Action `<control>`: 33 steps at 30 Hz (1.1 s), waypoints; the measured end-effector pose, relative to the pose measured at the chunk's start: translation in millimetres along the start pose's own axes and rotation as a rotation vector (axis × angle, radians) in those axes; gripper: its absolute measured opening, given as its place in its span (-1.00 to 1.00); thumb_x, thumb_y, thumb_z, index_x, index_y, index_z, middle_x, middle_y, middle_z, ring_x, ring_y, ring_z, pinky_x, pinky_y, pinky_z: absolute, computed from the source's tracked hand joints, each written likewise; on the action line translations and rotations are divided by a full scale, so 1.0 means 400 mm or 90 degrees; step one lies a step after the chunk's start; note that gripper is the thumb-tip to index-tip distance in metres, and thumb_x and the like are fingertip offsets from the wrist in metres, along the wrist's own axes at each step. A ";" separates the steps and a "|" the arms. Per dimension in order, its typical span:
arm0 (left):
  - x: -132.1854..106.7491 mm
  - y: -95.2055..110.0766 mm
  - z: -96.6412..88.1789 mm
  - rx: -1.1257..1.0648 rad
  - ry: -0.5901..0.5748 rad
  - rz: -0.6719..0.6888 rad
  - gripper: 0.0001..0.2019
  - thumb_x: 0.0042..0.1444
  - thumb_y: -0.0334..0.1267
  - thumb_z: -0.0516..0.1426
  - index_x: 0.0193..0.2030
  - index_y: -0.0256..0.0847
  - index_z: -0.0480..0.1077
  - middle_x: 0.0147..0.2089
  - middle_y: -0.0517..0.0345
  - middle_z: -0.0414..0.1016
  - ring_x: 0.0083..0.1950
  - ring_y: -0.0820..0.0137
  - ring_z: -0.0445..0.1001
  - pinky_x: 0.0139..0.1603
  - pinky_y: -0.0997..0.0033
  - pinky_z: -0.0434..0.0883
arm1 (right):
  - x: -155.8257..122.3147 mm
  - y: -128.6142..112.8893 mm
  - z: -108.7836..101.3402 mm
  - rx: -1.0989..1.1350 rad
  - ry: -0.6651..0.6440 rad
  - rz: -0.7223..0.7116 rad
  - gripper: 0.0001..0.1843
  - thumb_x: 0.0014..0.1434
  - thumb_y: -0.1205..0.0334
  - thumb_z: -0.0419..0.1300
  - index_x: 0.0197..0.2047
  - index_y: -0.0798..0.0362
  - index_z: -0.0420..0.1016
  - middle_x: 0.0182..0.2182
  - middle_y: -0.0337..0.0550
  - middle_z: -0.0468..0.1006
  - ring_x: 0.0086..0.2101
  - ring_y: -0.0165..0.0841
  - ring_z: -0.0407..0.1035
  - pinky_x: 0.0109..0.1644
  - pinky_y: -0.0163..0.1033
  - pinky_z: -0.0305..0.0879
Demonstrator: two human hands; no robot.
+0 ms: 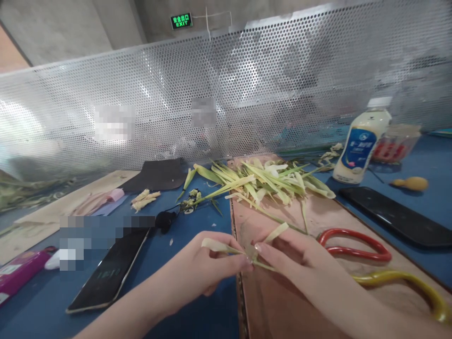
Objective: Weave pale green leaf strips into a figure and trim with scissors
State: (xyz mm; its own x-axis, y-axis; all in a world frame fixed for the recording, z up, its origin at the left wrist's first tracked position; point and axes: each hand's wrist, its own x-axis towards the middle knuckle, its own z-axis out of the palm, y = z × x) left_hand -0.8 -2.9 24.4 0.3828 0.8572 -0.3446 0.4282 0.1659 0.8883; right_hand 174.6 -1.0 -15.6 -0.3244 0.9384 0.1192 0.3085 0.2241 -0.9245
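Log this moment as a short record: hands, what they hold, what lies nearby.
left hand: pinches one end of a pale yellow-green leaf strip
right hand: pinches the same strip farther along
under hands: edge of brown board on blue table
nearby: pile of green leaf strips; red-handled scissors; black phone

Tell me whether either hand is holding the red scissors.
No, the red scissors lie on the board; left hand and right hand pinch a leaf strip.

red scissors (349, 253) on board (275, 301) | white bottle (360, 146) far right | phone (109, 270) left | pink lighter (21, 270)
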 end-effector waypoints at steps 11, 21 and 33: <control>0.020 -0.013 -0.016 -0.032 0.008 -0.001 -0.86 -0.15 -0.24 0.16 -0.57 -0.28 0.41 -0.77 0.38 0.04 -0.71 0.62 -0.11 -0.70 0.51 -0.18 | 0.021 -0.010 -0.066 -0.275 -0.088 -0.301 -0.87 0.15 0.18 0.04 -0.26 -0.09 0.40 -0.33 -0.25 0.44 -0.20 -0.33 0.25 -0.11 -0.18 0.17; 0.022 -0.022 -0.025 -0.079 0.028 0.000 -0.79 -0.16 -0.16 0.20 -0.51 -0.28 0.36 -0.71 0.40 0.02 -0.68 0.63 -0.12 -0.66 0.51 -0.17 | 0.010 0.004 -0.049 -0.324 -0.121 -0.290 -0.76 0.21 0.25 -0.04 -0.47 0.04 0.30 -0.52 -0.28 0.35 -0.38 -0.41 0.18 -0.21 -0.21 0.08; 0.007 -0.007 -0.020 -0.057 0.037 0.023 -0.79 -0.11 -0.15 0.16 -0.45 -0.28 0.36 -0.66 0.37 0.05 -0.64 0.62 -0.07 -0.63 0.53 -0.11 | 0.001 -0.005 -0.047 -0.299 -0.112 -0.193 -0.69 0.21 0.14 -0.08 -0.48 0.02 0.33 -0.52 -0.27 0.36 -0.43 -0.42 0.23 -0.27 -0.27 0.12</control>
State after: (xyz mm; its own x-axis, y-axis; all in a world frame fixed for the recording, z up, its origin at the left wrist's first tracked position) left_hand -7.5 3.2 23.6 0.3471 0.8898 -0.2963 0.3389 0.1756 0.9243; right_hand 190.6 3.9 -6.9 -0.5915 0.7653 0.2539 0.5286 0.6058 -0.5946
